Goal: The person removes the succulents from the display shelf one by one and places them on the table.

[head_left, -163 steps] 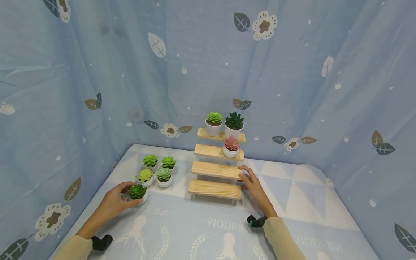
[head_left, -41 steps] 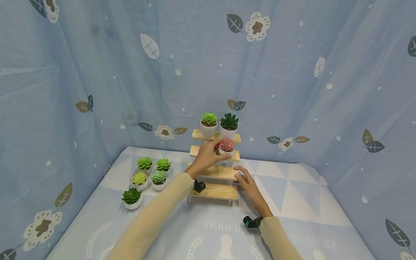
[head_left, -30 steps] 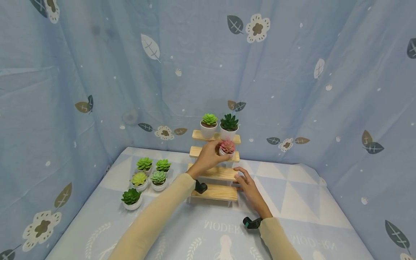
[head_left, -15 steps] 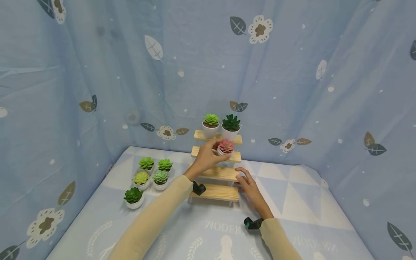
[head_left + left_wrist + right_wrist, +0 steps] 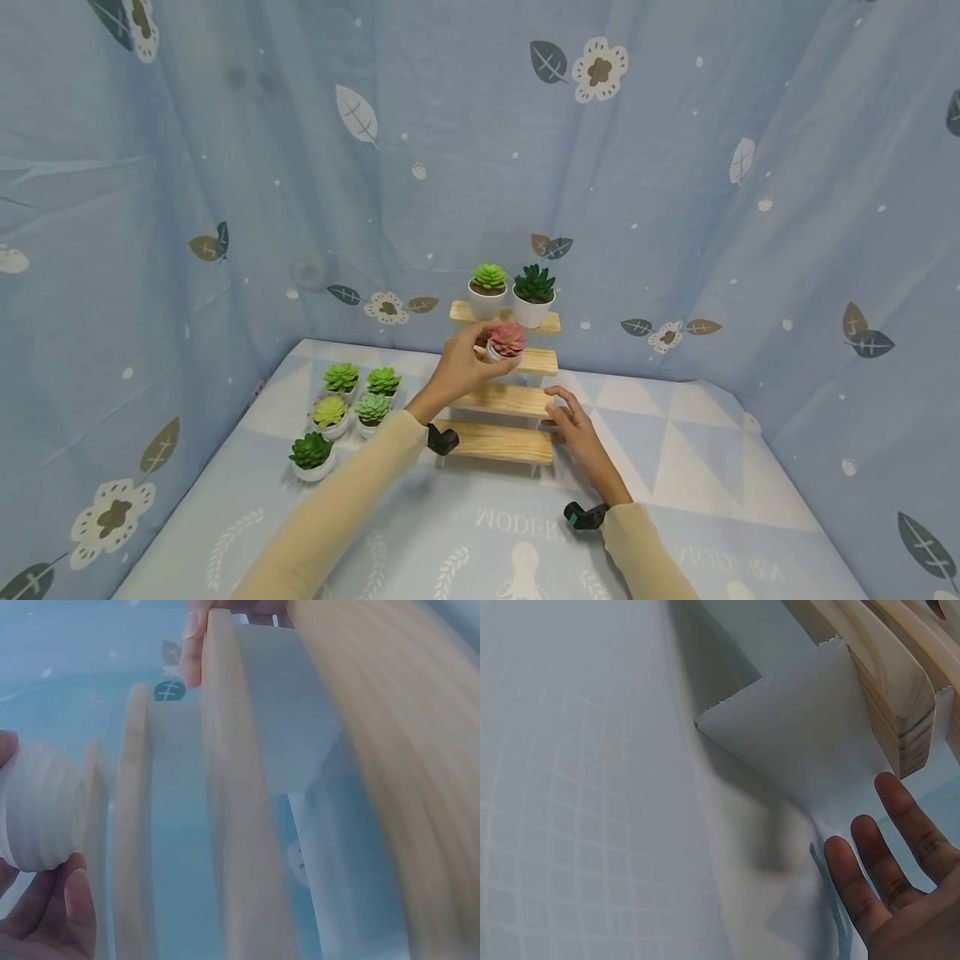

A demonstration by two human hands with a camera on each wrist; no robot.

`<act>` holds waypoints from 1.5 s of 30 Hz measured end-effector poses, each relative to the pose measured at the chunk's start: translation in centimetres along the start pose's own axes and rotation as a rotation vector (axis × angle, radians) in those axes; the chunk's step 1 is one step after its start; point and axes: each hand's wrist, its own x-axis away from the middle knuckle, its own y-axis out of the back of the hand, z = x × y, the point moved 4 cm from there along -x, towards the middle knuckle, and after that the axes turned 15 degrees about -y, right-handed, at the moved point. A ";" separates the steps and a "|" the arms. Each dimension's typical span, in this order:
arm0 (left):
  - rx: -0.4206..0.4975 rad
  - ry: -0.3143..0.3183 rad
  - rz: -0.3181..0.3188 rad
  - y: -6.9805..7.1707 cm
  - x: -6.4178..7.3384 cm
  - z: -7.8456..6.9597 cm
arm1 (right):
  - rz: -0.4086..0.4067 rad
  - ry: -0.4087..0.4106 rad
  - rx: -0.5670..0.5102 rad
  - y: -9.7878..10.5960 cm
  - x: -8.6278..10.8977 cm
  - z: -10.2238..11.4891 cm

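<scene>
My left hand [image 5: 455,368] pinches the white pot of a pink succulent [image 5: 507,339] between thumb and fingers, in front of the second plank from the top of a stepped wooden stand [image 5: 502,441]. In the left wrist view, the ribbed white pot [image 5: 46,806] shows side-on, with fingertips on either side of it. My right hand [image 5: 579,435] is at the stand's right end, by the third plank down. Its fingers extend in the right wrist view, one fingertip [image 5: 889,784] right at the plank's end.
On the top plank stand a bright green succulent [image 5: 487,292] and a dark green succulent [image 5: 533,296]. Several potted succulents sit on the table at left, the nearest a dark green one [image 5: 312,456]. A blue patterned curtain [image 5: 450,150] hangs behind.
My left hand has let go of the dark green succulent on the table, reached the stand and taken hold of the pink succulent, shifting it leftward. My right hand stays at the stand's end.
</scene>
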 end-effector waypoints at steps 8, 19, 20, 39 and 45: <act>0.008 0.006 -0.004 1.3 0.8 0.2 | -0.002 0.007 0.016 -0.1 0.3 0.4; -0.023 0.048 0.019 3.2 2.4 0.0 | -0.009 -0.007 0.015 0.3 -1.3 -1.3; -0.029 0.050 0.021 3.4 2.6 0.1 | -0.011 -0.006 0.011 0.4 -1.5 -1.6; -0.095 0.079 -0.017 7.1 6.1 0.6 | -0.020 0.033 0.006 0.7 -2.5 -2.8; -0.106 0.054 -0.028 8.1 7.1 0.5 | -0.035 0.046 -0.004 0.5 -2.4 -2.6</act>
